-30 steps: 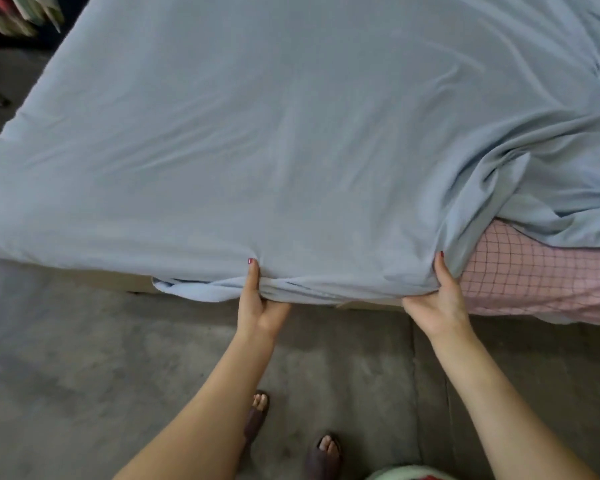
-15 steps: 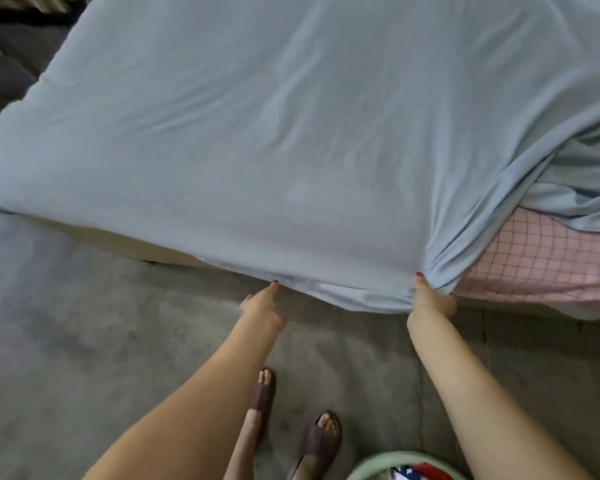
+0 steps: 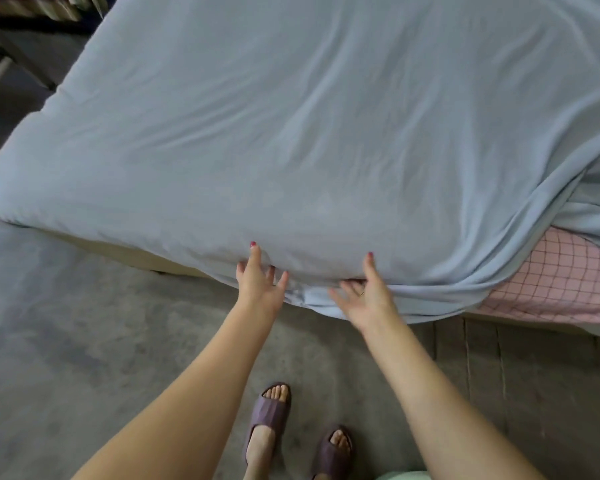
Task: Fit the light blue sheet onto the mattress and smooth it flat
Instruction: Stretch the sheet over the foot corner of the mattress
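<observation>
The light blue sheet [image 3: 326, 133] covers most of the mattress, with soft wrinkles across the top. On the right it is bunched into folds, and the pink checked mattress [image 3: 561, 282] shows bare below them. My left hand [image 3: 260, 282] touches the sheet's near edge with its fingers spread. My right hand [image 3: 368, 296] lies a little to the right on the same edge, fingers spread, and some fingertips sit in the hem's folds. Neither hand grips the cloth.
A tan bed base [image 3: 136, 258] shows under the sheet's left edge. Grey concrete floor [image 3: 84, 358] runs along the near side, where my feet stand in purple slippers [image 3: 267, 414]. A dark frame [image 3: 18, 53] stands at the upper left. A pale green object [image 3: 406, 475] peeks in below.
My right hand let go of the bunched fold by the pink mattress and moved left along the edge. Both hands now lie spread on the hem, closer together.
</observation>
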